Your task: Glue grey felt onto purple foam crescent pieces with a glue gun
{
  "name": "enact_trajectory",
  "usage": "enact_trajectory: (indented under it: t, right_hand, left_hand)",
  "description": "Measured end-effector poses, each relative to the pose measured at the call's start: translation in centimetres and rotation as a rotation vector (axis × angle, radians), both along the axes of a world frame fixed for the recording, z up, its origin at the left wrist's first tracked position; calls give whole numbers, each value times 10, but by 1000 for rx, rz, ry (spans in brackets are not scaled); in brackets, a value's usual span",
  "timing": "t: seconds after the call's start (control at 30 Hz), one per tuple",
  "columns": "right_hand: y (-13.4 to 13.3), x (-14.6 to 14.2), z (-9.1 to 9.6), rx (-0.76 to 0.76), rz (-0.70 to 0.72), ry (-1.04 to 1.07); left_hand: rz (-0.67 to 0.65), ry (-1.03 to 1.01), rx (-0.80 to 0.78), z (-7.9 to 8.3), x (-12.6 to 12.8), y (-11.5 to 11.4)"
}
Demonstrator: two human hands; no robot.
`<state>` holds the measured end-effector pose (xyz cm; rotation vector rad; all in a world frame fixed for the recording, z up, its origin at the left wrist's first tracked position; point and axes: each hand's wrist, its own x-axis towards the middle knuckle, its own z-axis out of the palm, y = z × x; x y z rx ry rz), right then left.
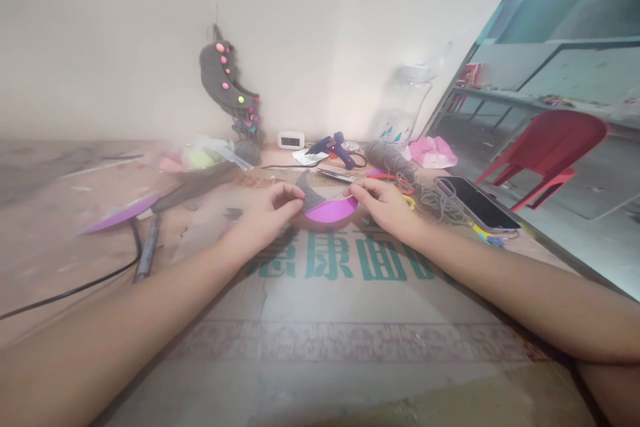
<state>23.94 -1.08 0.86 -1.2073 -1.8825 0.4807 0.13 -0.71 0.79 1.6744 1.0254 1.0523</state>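
Both hands meet over a flattened cardboard sheet [320,300] with green characters. My left hand [270,213] pinches the left tip of a pink crescent-shaped piece [331,209] that is partly wrapped in grey yarn. My right hand [383,203] pinches the crescent's right end, fingers closed on it. A finished grey crescent with coloured beads [225,83] hangs on the wall behind.
A blue glue gun [334,147], a small clock [291,140], a ball of grey yarn [387,158], scissors with red handles [397,180] and a phone [477,203] lie beyond the hands. A pink cut-out [123,212] and black cable [100,277] lie left. A red chair [550,147] stands right.
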Motion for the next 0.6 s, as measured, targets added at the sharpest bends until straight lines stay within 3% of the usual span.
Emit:
enact_trajectory:
  t: [0.43,0.6]
  right_hand:
    - [2,3,2,-6,-52,93]
    - [8,6,-1,-109,-30,200]
  left_hand:
    - [-6,-266,-180,-5,-5,6]
    - [-67,-241,-194,-3,-5,4]
